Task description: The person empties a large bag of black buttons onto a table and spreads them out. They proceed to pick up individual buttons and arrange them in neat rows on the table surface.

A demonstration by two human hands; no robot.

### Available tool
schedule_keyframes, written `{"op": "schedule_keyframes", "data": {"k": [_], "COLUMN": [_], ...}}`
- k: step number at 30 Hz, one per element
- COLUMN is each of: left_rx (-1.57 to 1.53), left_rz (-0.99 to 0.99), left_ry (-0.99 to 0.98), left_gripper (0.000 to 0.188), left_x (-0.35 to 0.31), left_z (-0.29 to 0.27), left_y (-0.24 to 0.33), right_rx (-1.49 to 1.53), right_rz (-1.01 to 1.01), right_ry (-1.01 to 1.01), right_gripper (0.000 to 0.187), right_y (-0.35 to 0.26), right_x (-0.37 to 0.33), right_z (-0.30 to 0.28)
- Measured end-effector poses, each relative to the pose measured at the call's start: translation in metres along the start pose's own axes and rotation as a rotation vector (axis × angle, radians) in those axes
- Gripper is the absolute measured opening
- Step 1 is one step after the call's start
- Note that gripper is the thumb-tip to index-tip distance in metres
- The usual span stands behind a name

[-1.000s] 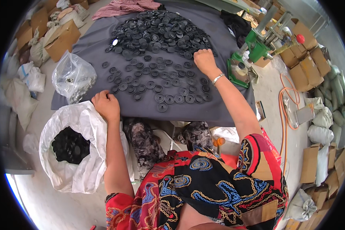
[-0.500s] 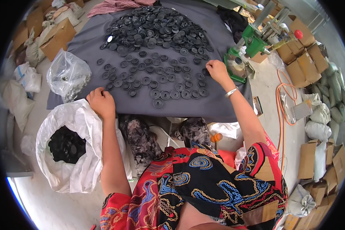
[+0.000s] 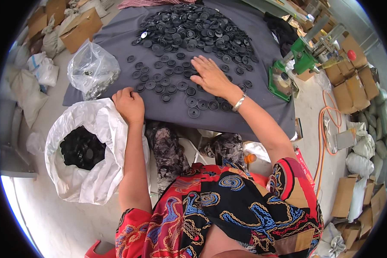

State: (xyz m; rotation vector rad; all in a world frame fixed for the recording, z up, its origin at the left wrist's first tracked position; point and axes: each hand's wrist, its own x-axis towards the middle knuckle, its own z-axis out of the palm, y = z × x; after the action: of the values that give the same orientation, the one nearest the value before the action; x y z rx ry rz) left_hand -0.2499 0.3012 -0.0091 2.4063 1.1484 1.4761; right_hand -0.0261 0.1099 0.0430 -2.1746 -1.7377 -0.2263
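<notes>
Black round plastic discs (image 3: 170, 89) with raised rims lie loosely spread on a table covered with dark grey cloth (image 3: 129, 17). My right hand (image 3: 213, 77), a silver bangle at its wrist, lies over the middle of them with fingers stretched out, hiding several. At the table's near left edge, my left hand (image 3: 129, 104) is closed with curled fingers; whether anything is in them is hidden. Right beside it stands a white woven sack (image 3: 116, 137) with its mouth open and black pieces (image 3: 82, 148) inside.
Behind the loose discs rises a big heap of similar discs (image 3: 193, 26). A clear plastic bag (image 3: 92, 69) of small metallic parts is at the table's left. On the right stands a green hand press (image 3: 303, 56) with a red knob. Cardboard boxes (image 3: 81, 30) and an orange hose (image 3: 321, 129) are on the floor.
My right hand has moved left from the table's right side to over the loose discs, and its fingers have opened out. My left hand stays by the sack. The whole view has shifted somewhat.
</notes>
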Motion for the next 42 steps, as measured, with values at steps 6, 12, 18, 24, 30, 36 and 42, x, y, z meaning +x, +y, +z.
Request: {"op": "schedule_keyframes", "data": {"k": [6, 12, 18, 24, 30, 36, 42], "left_rx": [-0.026, -0.082, -0.047, -0.059, -0.072, -0.034, -0.035], "left_rz": [0.002, -0.020, -0.004, -0.034, -0.059, -0.050, -0.044], "left_ry": [0.037, 0.038, 0.038, 0.015, 0.013, 0.039, 0.029], "left_gripper": [0.010, 0.011, 0.010, 0.012, 0.016, 0.017, 0.016], "left_x": [0.000, 0.001, 0.001, 0.001, 0.003, 0.002, 0.003], "left_z": [0.002, 0.000, 0.002, -0.002, -0.004, -0.002, -0.005], "left_y": [-0.001, 0.003, 0.001, 0.003, 0.008, 0.004, 0.007], "right_rx": [-0.042, -0.018, -0.006, -0.014, 0.008, 0.067, -0.012], "right_rz": [0.033, 0.065, -0.010, -0.127, -0.147, -0.204, 0.198], "right_ry": [-0.084, -0.201, -0.171, -0.100, -0.258, -0.208, -0.121], "right_gripper": [0.078, 0.084, 0.086, 0.081, 0.079, 0.078, 0.079], "right_y": [-0.027, -0.026, -0.038, -0.067, -0.094, -0.096, -0.042], "right_x": [0.039, 0.048, 0.052, 0.070, 0.071, 0.077, 0.094], "right_z": [0.023, 0.047, 0.056, 0.051, 0.064, 0.069, 0.049]}}
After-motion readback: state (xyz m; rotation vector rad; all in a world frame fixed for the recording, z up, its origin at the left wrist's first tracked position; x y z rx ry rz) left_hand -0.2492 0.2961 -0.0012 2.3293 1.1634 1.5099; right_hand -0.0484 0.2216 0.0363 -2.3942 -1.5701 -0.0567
